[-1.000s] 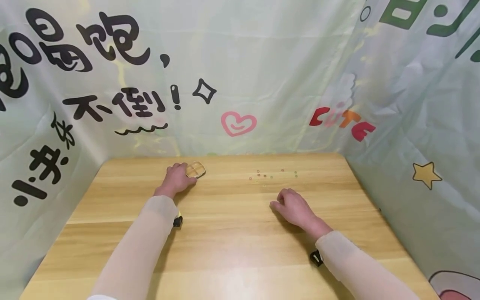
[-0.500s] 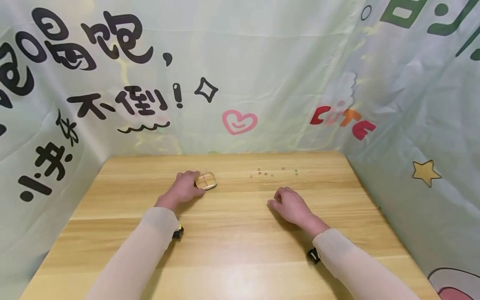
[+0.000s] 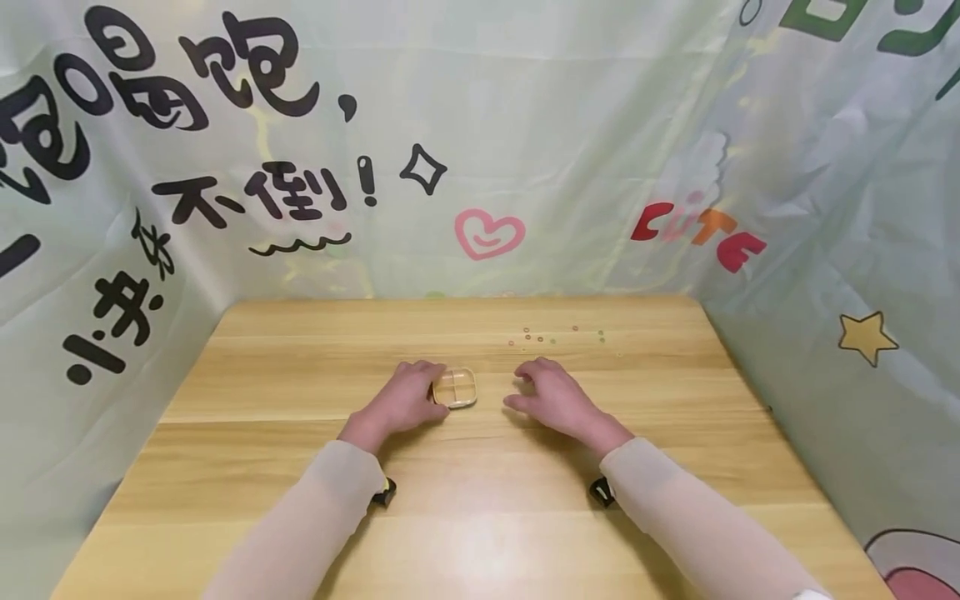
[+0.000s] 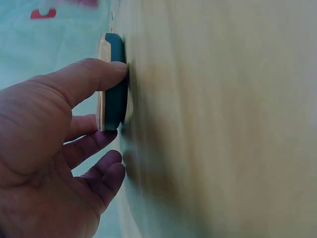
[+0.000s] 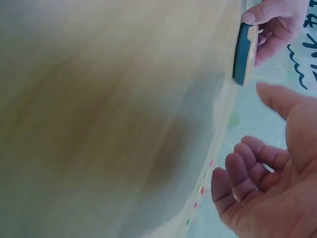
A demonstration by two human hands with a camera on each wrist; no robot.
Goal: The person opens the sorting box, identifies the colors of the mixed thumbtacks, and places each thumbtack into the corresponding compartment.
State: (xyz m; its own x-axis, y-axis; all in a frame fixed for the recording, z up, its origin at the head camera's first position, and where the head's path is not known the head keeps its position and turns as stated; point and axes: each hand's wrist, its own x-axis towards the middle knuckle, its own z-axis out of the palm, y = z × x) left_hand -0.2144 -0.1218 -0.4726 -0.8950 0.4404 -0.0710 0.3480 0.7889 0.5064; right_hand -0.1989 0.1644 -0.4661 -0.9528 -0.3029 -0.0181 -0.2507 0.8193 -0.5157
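A small rounded pill box (image 3: 456, 388) with a see-through lid and inner dividers lies flat at the middle of the table. Its dark teal base (image 4: 115, 101) shows from the side in the left wrist view, against or just above the wood. My left hand (image 3: 405, 397) grips the box by its left end, thumb on the near side and fingers on the far side. To the right, apart from the box, my right hand (image 3: 557, 400) holds nothing; its fingers are loosely bent, with the thumb held away from them (image 5: 277, 163).
Several tiny coloured rings (image 3: 528, 337) lie scattered on the wooden table (image 3: 480, 500) beyond my right hand. A printed cloth (image 3: 585, 142) hangs behind the table and along both sides.
My left hand has brought the pill box rightward and nearer to me, from the table's far left to its middle. My right hand has shifted left, its fingers spread wider.
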